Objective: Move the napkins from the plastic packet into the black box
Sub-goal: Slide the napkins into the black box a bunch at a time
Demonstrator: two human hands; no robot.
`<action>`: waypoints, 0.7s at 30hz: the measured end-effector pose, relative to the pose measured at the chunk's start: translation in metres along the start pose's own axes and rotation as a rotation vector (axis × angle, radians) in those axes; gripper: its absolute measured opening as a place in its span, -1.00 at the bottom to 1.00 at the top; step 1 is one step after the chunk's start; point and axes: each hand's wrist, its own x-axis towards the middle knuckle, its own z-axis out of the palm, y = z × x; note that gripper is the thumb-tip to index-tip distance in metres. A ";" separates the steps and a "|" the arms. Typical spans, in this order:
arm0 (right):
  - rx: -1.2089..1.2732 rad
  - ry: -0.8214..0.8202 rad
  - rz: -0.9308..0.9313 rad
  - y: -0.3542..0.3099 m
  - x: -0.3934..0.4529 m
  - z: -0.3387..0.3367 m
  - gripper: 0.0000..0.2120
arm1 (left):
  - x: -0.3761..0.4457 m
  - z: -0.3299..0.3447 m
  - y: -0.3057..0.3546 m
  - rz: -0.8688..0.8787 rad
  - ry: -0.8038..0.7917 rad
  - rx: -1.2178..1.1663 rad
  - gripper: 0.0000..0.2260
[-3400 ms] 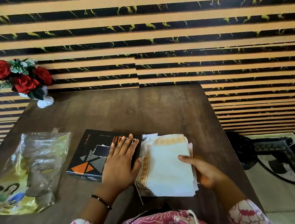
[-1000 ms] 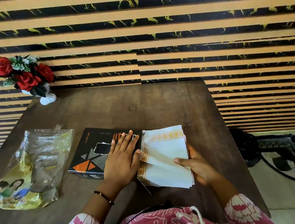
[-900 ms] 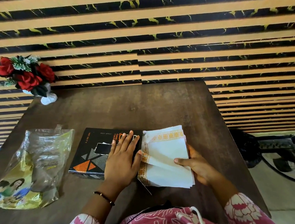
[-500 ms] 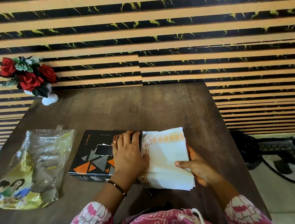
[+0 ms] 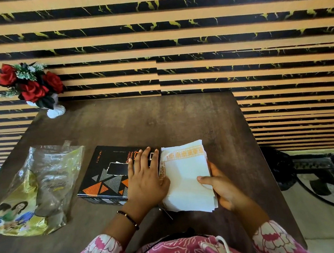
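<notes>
Head view of a dark wooden tabletop (image 5: 181, 121) set against a striped wall; the black box (image 5: 108, 176) lies flat near the front centre, its printed top face upward, its right edge touching a stack of white napkins (image 5: 186, 177) with an orange border pattern; the stack sits on the tabletop, not inside the box. The left hand (image 5: 144, 180) rests palm down across the right part of the box, fingers (image 5: 142, 158) spread and released, its thumb edge touching the left side of the stack. The right hand (image 5: 217, 184) grasps the stack's right edge, thumb on top and the other fingers hidden beneath. The plastic packet (image 5: 40, 186) lies crumpled and flattened toward the left edge of the tabletop, well apart from the box, with bare wood between them. A white vase of red roses (image 5: 31, 87) stands at the far left corner; the far half of the tabletop is open; a narrow bare strip runs between the napkins and the right edge. A pink patterned sleeve (image 5: 104, 251) shows at the near edge.
</notes>
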 end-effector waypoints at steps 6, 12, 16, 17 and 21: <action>-0.082 -0.011 0.018 -0.007 0.004 0.016 -0.53 | 0.002 0.002 0.000 -0.007 0.029 -0.013 -0.30; -0.194 0.071 0.109 -0.009 0.002 -0.002 -0.66 | 0.000 0.004 -0.001 -0.016 0.036 -0.028 -0.32; -0.346 0.134 0.125 -0.009 0.002 -0.005 -0.69 | 0.000 0.003 -0.001 -0.010 0.034 -0.027 -0.32; -0.382 0.163 0.114 -0.009 0.002 -0.003 -0.69 | 0.000 0.003 -0.001 -0.010 0.034 -0.030 -0.31; -0.623 0.264 0.032 -0.012 0.005 0.015 -0.68 | 0.001 0.004 -0.001 -0.002 0.026 -0.013 -0.30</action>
